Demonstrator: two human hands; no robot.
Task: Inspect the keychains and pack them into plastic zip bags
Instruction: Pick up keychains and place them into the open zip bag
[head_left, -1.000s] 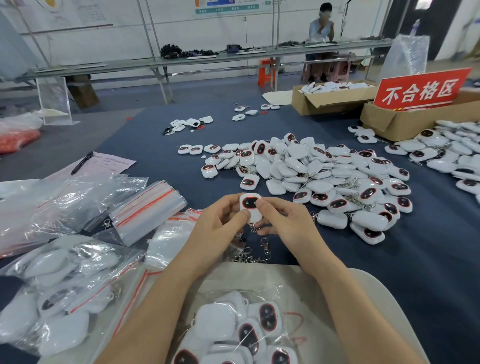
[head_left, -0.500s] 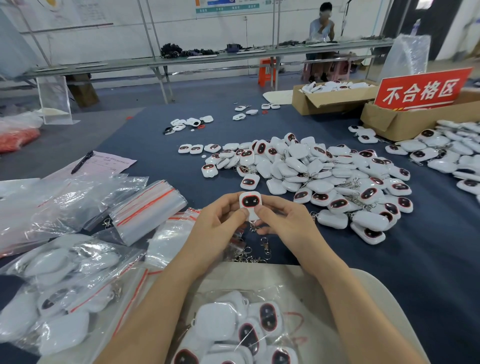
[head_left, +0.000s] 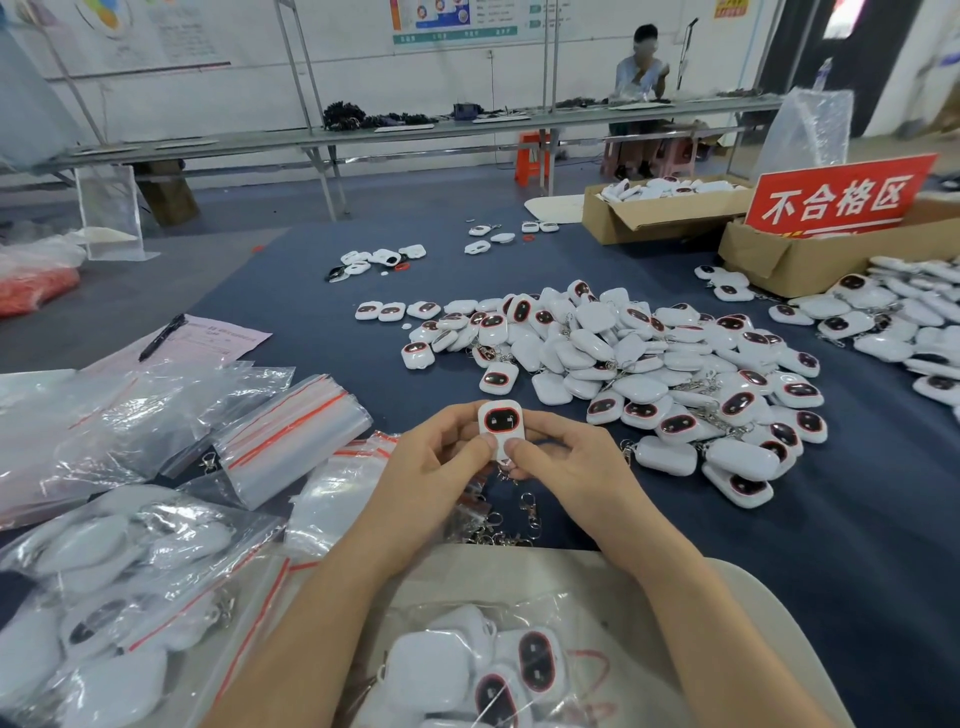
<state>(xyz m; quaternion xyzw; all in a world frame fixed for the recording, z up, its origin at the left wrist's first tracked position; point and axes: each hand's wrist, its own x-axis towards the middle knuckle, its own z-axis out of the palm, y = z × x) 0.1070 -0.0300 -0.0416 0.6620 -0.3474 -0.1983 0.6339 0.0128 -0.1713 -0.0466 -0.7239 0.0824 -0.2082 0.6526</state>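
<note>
A white keychain (head_left: 500, 423) with a dark, red-rimmed face is held upright between both hands, face toward me. My left hand (head_left: 434, 467) grips its left side with the thumb on the lower front. My right hand (head_left: 566, 470) grips its right side, thumb beside the left one. Its metal clip hangs hidden below my fingers. A big pile of the same keychains (head_left: 634, 364) lies just beyond on the blue table. A stack of empty zip bags (head_left: 291, 434) with red seal lines lies to the left.
Filled zip bags (head_left: 104, 597) lie at the near left, and another filled bag (head_left: 483, 670) rests on a beige tray (head_left: 753, 613) below my wrists. Loose metal clips (head_left: 498, 525) lie under my hands. Cardboard boxes (head_left: 810, 254) and a red sign (head_left: 836, 195) stand at the right back.
Both hands have tilted the keychain so its dark face points more squarely at me, and my thumbs have slid onto its lower front. The hands stay in the same place.
</note>
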